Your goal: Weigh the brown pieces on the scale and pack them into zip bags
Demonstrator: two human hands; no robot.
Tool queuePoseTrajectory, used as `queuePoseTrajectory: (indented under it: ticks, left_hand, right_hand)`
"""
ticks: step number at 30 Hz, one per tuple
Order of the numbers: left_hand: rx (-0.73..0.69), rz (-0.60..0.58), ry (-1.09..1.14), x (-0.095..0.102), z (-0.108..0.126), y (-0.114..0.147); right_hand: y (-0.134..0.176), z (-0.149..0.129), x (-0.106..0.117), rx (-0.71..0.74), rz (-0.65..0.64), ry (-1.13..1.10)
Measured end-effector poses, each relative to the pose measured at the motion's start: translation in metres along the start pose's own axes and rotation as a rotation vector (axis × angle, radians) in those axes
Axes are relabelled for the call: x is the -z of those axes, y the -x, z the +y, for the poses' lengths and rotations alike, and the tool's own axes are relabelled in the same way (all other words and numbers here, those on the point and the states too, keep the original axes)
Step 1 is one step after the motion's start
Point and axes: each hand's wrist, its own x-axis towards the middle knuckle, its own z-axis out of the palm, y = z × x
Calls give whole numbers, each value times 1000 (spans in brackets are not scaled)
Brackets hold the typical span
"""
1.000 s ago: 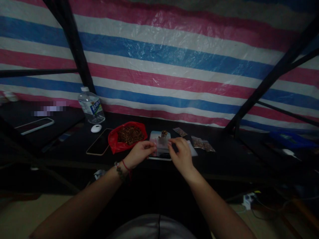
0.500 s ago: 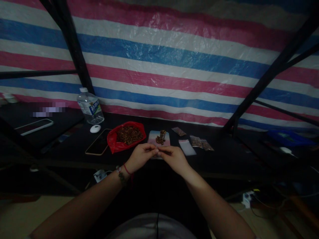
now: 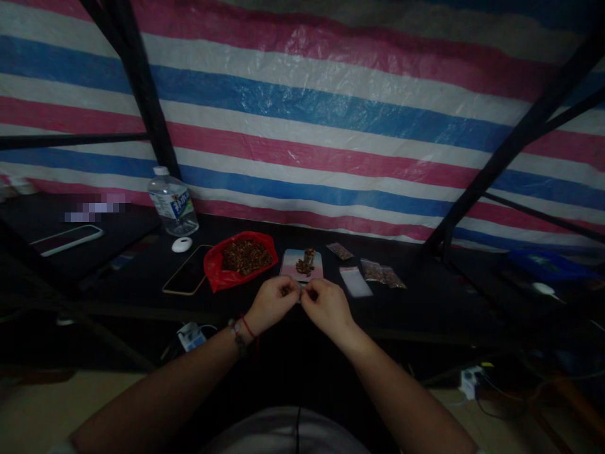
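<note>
My left hand (image 3: pixel 273 302) and my right hand (image 3: pixel 327 307) meet at the table's front edge, thumbs and fingers pinched close together. Between the fingertips is a small pale bit, too dark and tiny to name. Just beyond them lies a light-coloured flat tray or card (image 3: pixel 289 260) bearing a heap of brown dried pieces (image 3: pixel 303 268) and a small clear cup (image 3: pixel 309 255). Left of it, an opened red plastic bag (image 3: pixel 215 277) holds many similar brown pieces (image 3: pixel 246 255). White empty zip bags (image 3: pixel 355 282) lie to the right, beside filled small bags (image 3: pixel 373 270).
Another filled bag (image 3: pixel 339 251) lies farther back. On the left are a phone (image 3: pixel 186 274), a white rounded case (image 3: pixel 181 244), a clear bottle (image 3: pixel 174 205) and a second phone (image 3: pixel 69 239). Dark metal posts (image 3: pixel 146 94) frame the striped sheet (image 3: pixel 302 126) behind the black table.
My hands have shifted slightly, with the knuckles raised and the fingers more curled, while the fingertips stay together. The objects on the table stay put; the view moved slightly.
</note>
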Motion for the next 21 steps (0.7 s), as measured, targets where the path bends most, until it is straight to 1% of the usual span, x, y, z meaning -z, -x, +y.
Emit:
queuePoseTrajectory:
  ticks: [4,9,11,13,15,17,21]
  left_hand:
    - [34,17,-17,-2,0,1]
    - [82,12,3,-5,-1,2]
    - [83,7,24,-6,-2,2]
    - [83,1,42,-7,-4,1]
    - [78,-14,57,-7,-7,0]
    - [78,-24,63,-7,-10,-1]
    - [77,-51,0,-6,-10,2]
  right_hand:
    - [2,-1,-1,13,9,55]
    - [-3,9,3,12,106,72]
    - [-4,12,5,59,147,31]
    - [-4,14,5,157,158,-22]
    - [-3,13,5,271,115,-41]
    - [-2,12,5,341,26,-8]
    - [-2,13,5,353,-167,80]
